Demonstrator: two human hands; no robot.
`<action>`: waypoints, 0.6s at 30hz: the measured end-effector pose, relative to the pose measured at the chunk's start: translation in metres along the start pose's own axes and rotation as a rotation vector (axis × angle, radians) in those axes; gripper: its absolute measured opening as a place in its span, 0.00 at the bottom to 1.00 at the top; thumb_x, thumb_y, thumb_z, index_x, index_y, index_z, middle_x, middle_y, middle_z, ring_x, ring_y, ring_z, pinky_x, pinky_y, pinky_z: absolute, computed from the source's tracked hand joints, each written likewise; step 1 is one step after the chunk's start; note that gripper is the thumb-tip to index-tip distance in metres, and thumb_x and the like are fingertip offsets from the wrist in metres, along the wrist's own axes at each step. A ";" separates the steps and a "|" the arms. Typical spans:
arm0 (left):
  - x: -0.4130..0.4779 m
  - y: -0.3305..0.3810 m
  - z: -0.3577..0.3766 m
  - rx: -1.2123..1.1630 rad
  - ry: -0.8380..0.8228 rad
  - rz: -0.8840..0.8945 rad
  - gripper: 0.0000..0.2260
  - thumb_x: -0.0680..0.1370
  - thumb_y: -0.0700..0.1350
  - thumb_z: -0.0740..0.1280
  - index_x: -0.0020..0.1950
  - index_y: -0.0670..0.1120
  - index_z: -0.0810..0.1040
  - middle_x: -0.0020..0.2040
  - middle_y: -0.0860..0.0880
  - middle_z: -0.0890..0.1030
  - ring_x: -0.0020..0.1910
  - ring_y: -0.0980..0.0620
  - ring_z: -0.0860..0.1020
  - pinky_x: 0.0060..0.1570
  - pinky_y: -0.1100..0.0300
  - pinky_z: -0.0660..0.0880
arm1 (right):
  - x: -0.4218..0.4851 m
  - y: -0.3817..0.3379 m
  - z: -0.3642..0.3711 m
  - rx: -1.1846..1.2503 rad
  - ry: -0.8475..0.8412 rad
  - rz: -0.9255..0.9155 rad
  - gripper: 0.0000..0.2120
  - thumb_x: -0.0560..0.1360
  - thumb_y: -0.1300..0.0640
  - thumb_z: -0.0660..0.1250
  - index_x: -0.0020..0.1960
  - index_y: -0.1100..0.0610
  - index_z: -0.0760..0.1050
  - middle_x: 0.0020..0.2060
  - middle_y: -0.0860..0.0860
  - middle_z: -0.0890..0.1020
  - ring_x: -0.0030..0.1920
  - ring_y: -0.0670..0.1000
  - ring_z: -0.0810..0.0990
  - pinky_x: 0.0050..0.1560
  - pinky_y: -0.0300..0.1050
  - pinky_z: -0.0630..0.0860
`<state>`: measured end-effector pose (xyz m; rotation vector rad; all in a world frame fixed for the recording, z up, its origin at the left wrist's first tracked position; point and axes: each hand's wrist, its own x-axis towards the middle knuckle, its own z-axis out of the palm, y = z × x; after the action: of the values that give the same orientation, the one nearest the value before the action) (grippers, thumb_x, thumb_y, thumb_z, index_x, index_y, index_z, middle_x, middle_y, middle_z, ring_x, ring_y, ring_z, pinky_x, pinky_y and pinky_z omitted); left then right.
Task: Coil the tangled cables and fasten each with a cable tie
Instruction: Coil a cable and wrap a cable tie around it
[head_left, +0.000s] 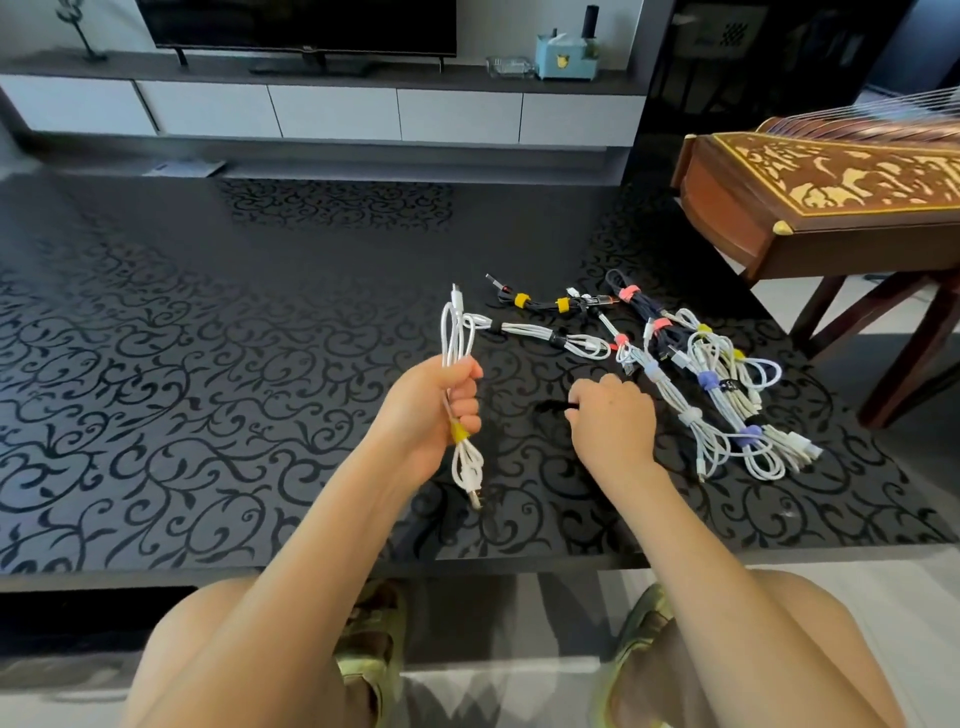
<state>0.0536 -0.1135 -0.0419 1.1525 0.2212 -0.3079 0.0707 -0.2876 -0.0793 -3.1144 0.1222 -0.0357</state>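
My left hand (441, 405) grips a coiled white cable (457, 338) upright above the black patterned table (208, 364). A yellow tie (458, 431) wraps the coil just below my fingers, and its plug end hangs down. My right hand (613, 415) is low over the table and pinches a black cable tie (551, 406) that lies flat to its left. A pile of coiled cables (717, 374), white and dark, lies to the right, bound with pink, yellow, purple and white ties. A tied white coil (540, 335) and a tied black coil (540, 301) lie behind my hands.
A carved wooden instrument on a stand (831, 192) juts over the table's far right corner. The table's near edge (467, 566) runs just above my knees. A TV unit (332, 109) stands beyond the table.
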 end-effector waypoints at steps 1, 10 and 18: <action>-0.001 0.000 -0.003 -0.002 0.018 -0.036 0.10 0.81 0.44 0.59 0.41 0.43 0.71 0.28 0.52 0.62 0.23 0.57 0.60 0.23 0.67 0.62 | -0.001 -0.003 0.002 0.048 0.031 0.010 0.10 0.80 0.52 0.60 0.54 0.56 0.75 0.51 0.55 0.79 0.52 0.56 0.75 0.46 0.45 0.67; -0.011 -0.002 -0.013 0.199 -0.093 -0.111 0.28 0.83 0.53 0.49 0.34 0.40 0.78 0.22 0.51 0.59 0.20 0.56 0.56 0.21 0.65 0.58 | -0.021 -0.014 -0.026 1.606 -0.341 0.469 0.09 0.73 0.62 0.71 0.35 0.58 0.74 0.26 0.50 0.73 0.25 0.46 0.67 0.23 0.36 0.62; -0.031 -0.002 0.004 0.441 0.008 0.079 0.13 0.81 0.42 0.56 0.37 0.43 0.67 0.23 0.46 0.66 0.22 0.50 0.63 0.21 0.64 0.56 | -0.026 -0.012 -0.038 1.838 -0.410 0.513 0.07 0.75 0.65 0.64 0.38 0.62 0.73 0.27 0.54 0.77 0.23 0.45 0.73 0.23 0.35 0.69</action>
<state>0.0238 -0.1140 -0.0313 1.5944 0.1157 -0.2899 0.0448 -0.2740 -0.0420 -1.1687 0.4908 0.2999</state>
